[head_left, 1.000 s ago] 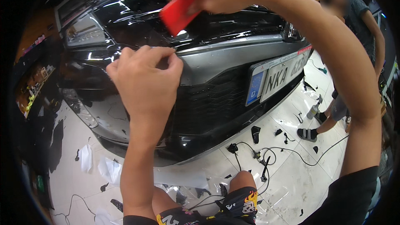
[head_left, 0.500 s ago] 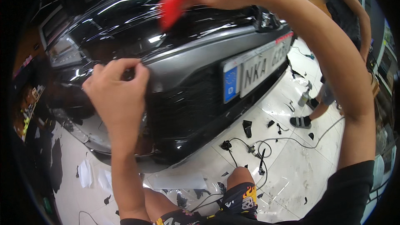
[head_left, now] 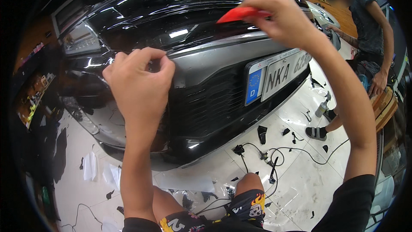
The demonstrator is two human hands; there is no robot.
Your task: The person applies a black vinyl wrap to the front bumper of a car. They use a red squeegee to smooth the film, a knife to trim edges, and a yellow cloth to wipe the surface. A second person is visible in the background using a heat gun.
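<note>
My left hand (head_left: 139, 83) pinches the edge of a film against the grey front bumper (head_left: 214, 66) of a black car, fingers closed at the seam below the bonnet. My right hand (head_left: 285, 19) grips a red squeegee (head_left: 238, 14) and presses its edge on the glossy black bonnet (head_left: 171, 21) above the bumper. The number plate (head_left: 277, 75) sits below the right hand. The dark grille (head_left: 206, 103) lies between my forearms.
Another person (head_left: 365, 38) stands at the right by the car's corner. Black cables (head_left: 274, 159) and scraps of film lie on the white floor (head_left: 300, 180) in front of my knees. A spray bottle (head_left: 322, 108) stands on the floor. Shelves (head_left: 34, 94) line the left.
My right hand has brought the red squeegee rightward across the bonnet. The left hand has stayed pinched on the bumper's upper edge.
</note>
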